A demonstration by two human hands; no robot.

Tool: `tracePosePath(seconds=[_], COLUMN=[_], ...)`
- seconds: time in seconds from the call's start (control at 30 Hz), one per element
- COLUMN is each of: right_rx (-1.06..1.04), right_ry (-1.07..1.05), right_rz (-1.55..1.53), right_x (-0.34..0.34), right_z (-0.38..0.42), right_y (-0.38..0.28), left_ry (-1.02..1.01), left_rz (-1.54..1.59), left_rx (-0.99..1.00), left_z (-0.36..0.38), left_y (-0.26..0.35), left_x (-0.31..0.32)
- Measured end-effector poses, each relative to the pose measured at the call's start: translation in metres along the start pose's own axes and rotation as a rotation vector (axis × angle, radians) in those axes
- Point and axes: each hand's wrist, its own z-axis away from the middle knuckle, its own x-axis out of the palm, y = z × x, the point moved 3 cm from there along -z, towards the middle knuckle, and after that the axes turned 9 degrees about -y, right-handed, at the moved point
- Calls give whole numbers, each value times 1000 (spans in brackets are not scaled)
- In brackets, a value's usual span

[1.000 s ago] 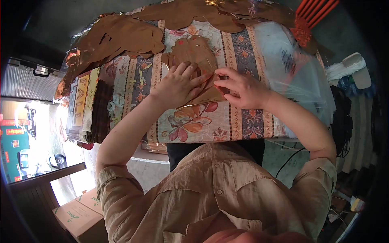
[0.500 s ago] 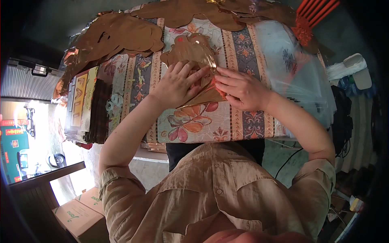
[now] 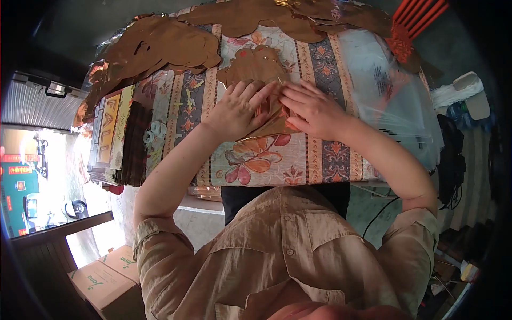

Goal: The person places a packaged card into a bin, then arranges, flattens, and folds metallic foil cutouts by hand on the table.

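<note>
A brown-gold foil cut-out (image 3: 260,63) with a scalloped edge lies on the patterned tablecloth (image 3: 255,165) in front of me. Its lower part is folded into a slanting flap, with a bit of red-orange showing under my hands. My left hand (image 3: 239,108) rests on the left side of the cut-out, fingers spread and thumb pointing inward. On the right side, my right hand (image 3: 312,109) lies with its fingers stretched out over the folded edge, their tips close to my left fingers. The folds beneath both palms are hidden.
Stacks of brown cut-outs (image 3: 160,45) lie along the far and left edges. Clear plastic bags (image 3: 381,96) cover the right side. A stack of printed packets (image 3: 113,133) stands at left, and red sticks (image 3: 421,18) stick out at the far right corner.
My right hand has slid slightly left and flattened over the fold, closer to my left hand. The upright shiny edge of the cut-out now lies lower. My left hand stays nearly in place.
</note>
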Motion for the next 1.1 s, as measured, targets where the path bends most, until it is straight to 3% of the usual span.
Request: tracePosePath(seconds=[0.33,0.4,0.43,0.5,0.6,0.63,0.67,0.77,0.83,1.1], right_rx=[-40,-15,-19,-13,-15,-20,-17,-23,-35,-6], right_ry=[-73,-110,-109,-117,-120,-119,-126,-109,-88,-122], right_rz=[113,110,109,122,118,119,125,145,156,147], right_x=[11,10,11,12,12,11,12,15,16,15], right_z=[4,5,5,5,6,5,5,7,7,6], right_y=[2,1,2,3,3,3,3,4,4,4], left_ry=[-52,-27,-27,199,296,375,376,198,18,-115], left_rz=[217,517,516,807,819,596,593,549,268,268], left_rx=[-88,-81,-85,-115,-197,-160,-161,-83,17,-42], left_z=[5,6,6,10,17,22,28,50,62,78], left_y=[-9,-16,-20,-29,-36,-38,-34,3,26,33], left_x=[4,4,5,2,-10,-14,-21,-38,-39,-27])
